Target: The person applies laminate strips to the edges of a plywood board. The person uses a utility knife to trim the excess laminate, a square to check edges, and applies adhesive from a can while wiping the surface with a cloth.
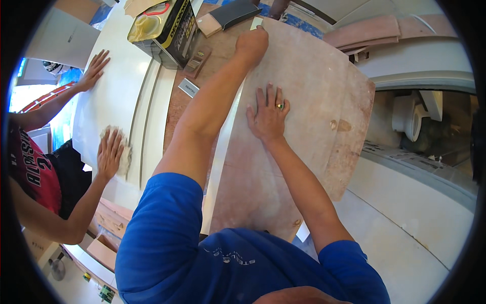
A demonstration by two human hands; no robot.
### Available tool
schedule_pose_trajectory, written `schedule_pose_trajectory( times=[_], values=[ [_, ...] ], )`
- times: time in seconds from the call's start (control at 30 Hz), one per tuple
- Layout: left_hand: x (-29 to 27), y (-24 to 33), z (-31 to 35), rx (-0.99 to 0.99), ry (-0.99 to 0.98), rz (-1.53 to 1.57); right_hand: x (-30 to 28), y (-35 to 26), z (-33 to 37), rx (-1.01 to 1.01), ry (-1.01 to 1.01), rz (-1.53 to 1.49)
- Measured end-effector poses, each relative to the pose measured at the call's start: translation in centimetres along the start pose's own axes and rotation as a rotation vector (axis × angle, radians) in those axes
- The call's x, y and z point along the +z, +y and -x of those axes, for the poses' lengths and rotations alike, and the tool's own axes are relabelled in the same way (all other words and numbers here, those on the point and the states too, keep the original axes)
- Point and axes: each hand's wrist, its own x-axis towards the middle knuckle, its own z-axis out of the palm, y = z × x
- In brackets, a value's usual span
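Note:
My left hand [251, 46] is closed in a fist at the far left edge of a pale, dusty wooden panel [304, 76]. From its top sticks out a small pale flat piece [256, 23], whose kind I cannot make out. My right hand [269, 113] lies flat on the panel with its fingers spread and a ring on one finger. Along the panel's left edge runs a narrow white strip [218, 162], which my left forearm partly covers.
A rectangular metal can [169, 35], a small wooden block tool [197, 61] and a dark, wood-ended piece [233, 15] stand beyond my left arm. At left, a co-worker's hands rest on a white panel [119, 66], one over a whitish rag [124, 157]. A white toilet [407, 119] shows at right.

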Motion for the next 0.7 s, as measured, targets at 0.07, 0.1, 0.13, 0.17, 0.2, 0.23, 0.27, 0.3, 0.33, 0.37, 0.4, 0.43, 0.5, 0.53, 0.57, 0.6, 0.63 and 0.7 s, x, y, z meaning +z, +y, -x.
schedule_pose_trajectory(
  times=[0.07,0.1,0.13,0.17,0.2,0.23,0.27,0.3,0.33,0.37,0.4,0.43,0.5,0.53,0.57,0.6,0.63,0.7],
  values=[
    [0.1,-0.2,0.3,0.006,-0.023,-0.015,0.1,0.0,0.0,-0.006,0.004,0.006],
    [0.1,-0.2,0.6,-0.002,-0.034,-0.010,0.2,0.0,-0.1,-0.012,0.009,0.010],
    [-0.1,-0.1,0.9,-0.008,-0.046,-0.004,0.2,0.1,0.0,-0.015,0.015,0.016],
    [-0.3,0.1,1.3,-0.014,-0.057,0.002,0.2,0.1,0.0,-0.012,0.016,0.015],
    [-0.4,0.2,1.6,-0.015,-0.051,0.006,0.2,0.1,0.1,-0.008,0.017,0.014],
    [-0.3,0.2,2.0,-0.015,-0.043,0.012,0.1,0.1,0.1,-0.005,0.020,0.015],
    [-0.3,0.3,2.3,-0.015,-0.035,0.018,0.1,0.1,0.0,-0.006,0.027,0.004],
    [-0.3,0.2,2.4,-0.009,-0.027,0.016,0.1,0.1,0.0,-0.007,0.035,-0.006],
    [-0.3,0.1,2.6,-0.011,-0.023,0.010,0.3,0.1,0.0,-0.015,0.037,-0.022],
    [-0.3,-0.1,2.8,-0.013,-0.018,0.004,0.3,0.1,0.0,-0.014,0.031,-0.019],
    [-0.2,-0.1,3.1,-0.016,-0.016,0.005,0.3,0.0,0.0,-0.013,0.026,-0.015],
    [-0.2,0.0,3.4,-0.013,-0.012,0.011,0.2,-0.2,0.1,-0.007,0.023,-0.006],
    [0.0,-0.1,4.1,-0.002,-0.014,0.012,0.3,-0.2,0.1,0.004,0.026,-0.009],
    [-0.1,0.0,4.4,0.005,-0.017,0.009,0.3,-0.1,0.1,0.007,0.029,-0.009],
    [-0.1,0.1,4.7,0.011,-0.020,0.005,0.4,-0.1,0.1,0.005,0.028,-0.018],
    [-0.2,0.1,4.9,0.012,-0.017,0.009,0.4,0.0,0.0,0.003,0.026,-0.027],
    [-0.2,-0.1,5.2,0.011,-0.014,0.013,0.5,-0.1,0.0,-0.001,0.025,-0.037],
    [-0.3,-0.1,5.5,-0.005,-0.047,0.057,0.4,-0.1,-0.1,0.003,0.017,-0.017]
  ],
)
